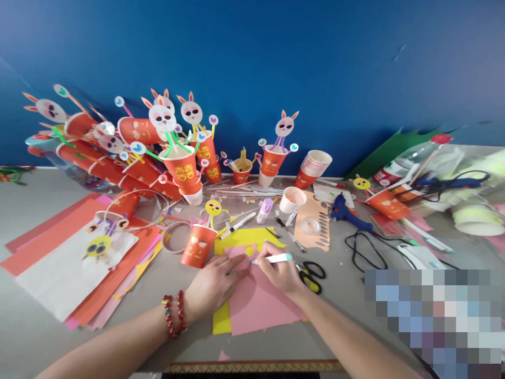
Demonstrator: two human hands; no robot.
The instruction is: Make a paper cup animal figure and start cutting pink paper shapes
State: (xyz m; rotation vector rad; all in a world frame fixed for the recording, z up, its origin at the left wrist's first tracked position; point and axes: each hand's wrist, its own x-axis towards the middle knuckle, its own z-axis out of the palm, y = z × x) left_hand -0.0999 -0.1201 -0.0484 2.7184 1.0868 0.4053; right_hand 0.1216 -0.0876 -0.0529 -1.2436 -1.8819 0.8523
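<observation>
My right hand [281, 271] pinches a white marker with a teal end [279, 258], its tip down near the top of a pink paper sheet [262, 300]. My left hand [215, 284] lies on the left side of that sheet, fingers stretched out toward the marker tip. Under the pink sheet is a yellow sheet [221, 320]. A small yellow paper circle [249, 250] sits just beyond the marker. Left of the sheets, an orange paper cup [198, 246] carries a yellow rabbit face [213, 207]. Black-and-yellow scissors [311, 276] lie beside my right hand.
Several orange cups with white rabbit faces [162, 118] crowd the back left. Coloured paper [74, 273] is piled at left. A glue stick [264, 210], tape roll [173, 237], stacked cups [313, 167], blue glue gun [349, 213] with a black cord, and bottle [414, 158] stand around.
</observation>
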